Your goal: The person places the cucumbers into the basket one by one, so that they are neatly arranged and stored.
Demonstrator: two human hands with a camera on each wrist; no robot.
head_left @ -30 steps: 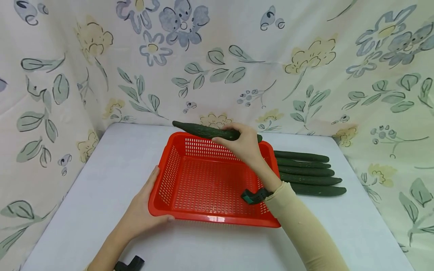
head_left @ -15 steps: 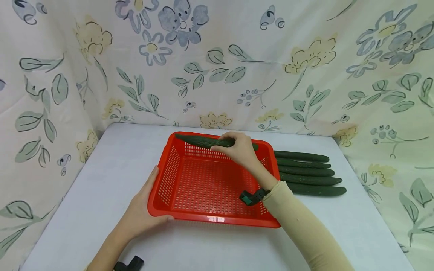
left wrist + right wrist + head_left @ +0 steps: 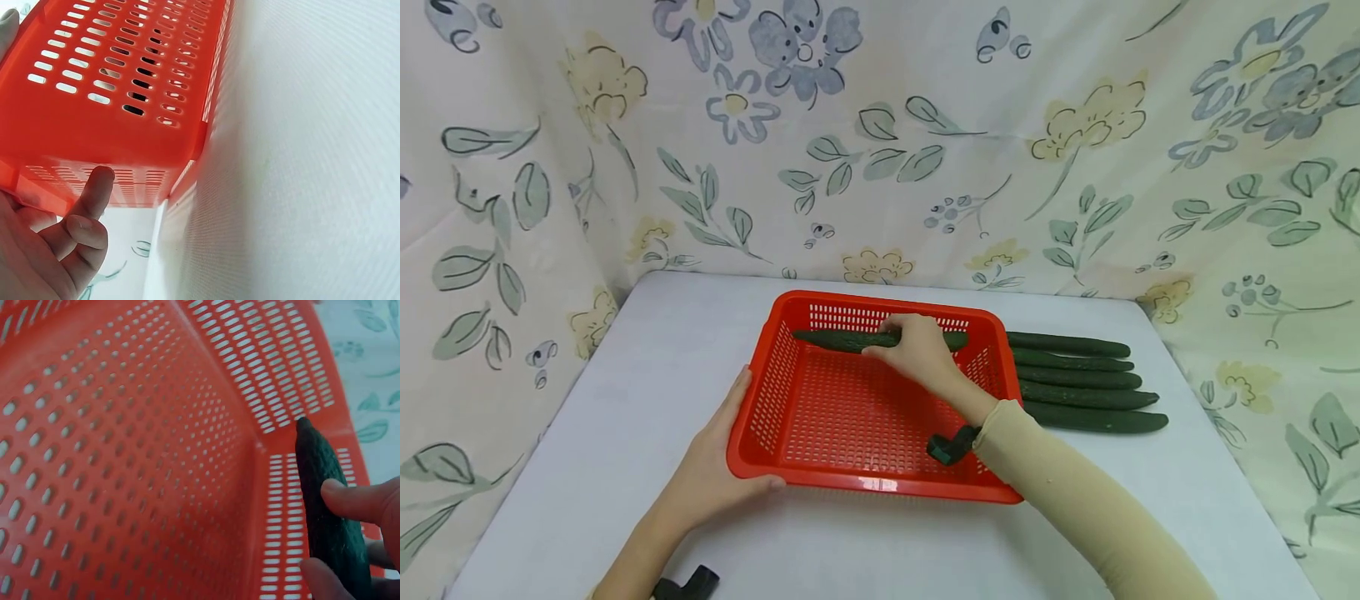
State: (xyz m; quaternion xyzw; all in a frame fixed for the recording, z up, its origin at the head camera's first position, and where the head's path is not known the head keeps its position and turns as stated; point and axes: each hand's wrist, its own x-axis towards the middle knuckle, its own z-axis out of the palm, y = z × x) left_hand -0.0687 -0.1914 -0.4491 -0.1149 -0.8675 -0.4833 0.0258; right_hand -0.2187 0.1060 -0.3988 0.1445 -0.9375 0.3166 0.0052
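A red plastic basket (image 3: 872,483) with slotted walls stands upright on the white table. My left hand (image 3: 718,467) holds its near left corner, thumb along the front side and fingers at the left wall. In the left wrist view several of those fingers (image 3: 87,234) bend beside the slotted wall. Inside the basket, my right hand (image 3: 921,354) grips a dark green cucumber (image 3: 835,340) around its middle, thumb on the near side. The cucumber lies lengthwise along the far wall, low in the basket. In the right wrist view the cucumber (image 3: 319,469) points its narrow tip toward a corner.
Several more cucumbers (image 3: 1075,377) lie side by side on the white table (image 3: 647,358), right against the basket's right side. A floral curtain (image 3: 865,217) hangs behind the table and at both sides.
My right hand has lowered the cucumber from above the far rim into the basket, along its far wall. The left hand and the basket have stayed in place.
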